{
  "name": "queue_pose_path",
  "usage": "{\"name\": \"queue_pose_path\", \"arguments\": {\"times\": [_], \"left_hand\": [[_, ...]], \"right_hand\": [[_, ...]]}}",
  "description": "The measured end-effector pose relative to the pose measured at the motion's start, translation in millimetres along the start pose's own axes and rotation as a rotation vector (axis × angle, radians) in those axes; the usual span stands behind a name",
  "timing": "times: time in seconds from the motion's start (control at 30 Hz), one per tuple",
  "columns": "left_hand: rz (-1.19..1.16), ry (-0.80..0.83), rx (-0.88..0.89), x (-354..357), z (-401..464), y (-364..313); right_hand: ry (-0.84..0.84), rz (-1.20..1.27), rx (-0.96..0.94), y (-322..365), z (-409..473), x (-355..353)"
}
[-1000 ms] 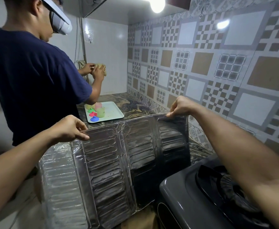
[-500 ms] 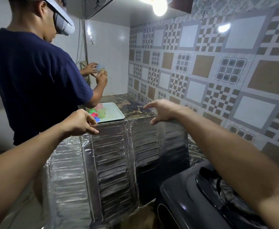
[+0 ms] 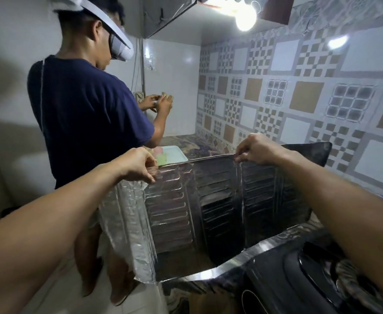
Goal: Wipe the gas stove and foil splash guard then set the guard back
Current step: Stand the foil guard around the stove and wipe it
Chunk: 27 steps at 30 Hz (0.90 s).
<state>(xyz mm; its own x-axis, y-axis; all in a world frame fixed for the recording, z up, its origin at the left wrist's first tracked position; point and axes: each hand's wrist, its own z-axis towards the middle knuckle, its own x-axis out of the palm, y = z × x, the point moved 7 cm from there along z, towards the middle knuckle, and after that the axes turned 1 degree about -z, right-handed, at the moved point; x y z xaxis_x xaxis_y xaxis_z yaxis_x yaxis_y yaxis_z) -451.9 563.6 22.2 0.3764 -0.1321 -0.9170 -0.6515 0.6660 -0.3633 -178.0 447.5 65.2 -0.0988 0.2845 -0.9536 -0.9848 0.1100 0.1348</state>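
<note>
Both hands apparently on foil guard (image 3: 208,200)

Stove (image 3: 322,275) cut off at btm-right edge; right forearm (image 3: 335,211) hides burner.

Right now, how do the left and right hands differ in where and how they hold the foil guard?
The left hand pinches the foil guard at its top corner, where the crinkled outer panel bends away; the right hand pinches the top edge farther along, above a fold nearer the wall. The left hand sits lower and nearer the camera, the right higher and farther. Both use a fingertip grip on the top edge, palms down, beside the stove.
</note>
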Motion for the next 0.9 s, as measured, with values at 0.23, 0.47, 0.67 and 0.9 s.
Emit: {"name": "queue_pose_path", "arguments": {"times": [0.23, 0.47, 0.67, 0.9], "left_hand": [[-0.050, 0.014, 0.012, 2.8, 6.7, 4.6], [-0.058, -0.037, -0.007, 1.0, 13.2, 18.2], [-0.359, -0.017, -0.019, -2.8, 16.8, 13.3], [-0.498, 0.065, -0.070, 10.0, 21.3, -4.5]], "right_hand": [[-0.024, -0.024, 0.028, -23.6, -9.9, -13.7], [-0.070, -0.003, 0.062, -40.6, -17.2, -27.5], [-0.102, -0.010, 0.141, -56.9, -23.4, -39.9], [-0.119, 0.022, 0.181, -61.6, -33.9, -43.7]]}}
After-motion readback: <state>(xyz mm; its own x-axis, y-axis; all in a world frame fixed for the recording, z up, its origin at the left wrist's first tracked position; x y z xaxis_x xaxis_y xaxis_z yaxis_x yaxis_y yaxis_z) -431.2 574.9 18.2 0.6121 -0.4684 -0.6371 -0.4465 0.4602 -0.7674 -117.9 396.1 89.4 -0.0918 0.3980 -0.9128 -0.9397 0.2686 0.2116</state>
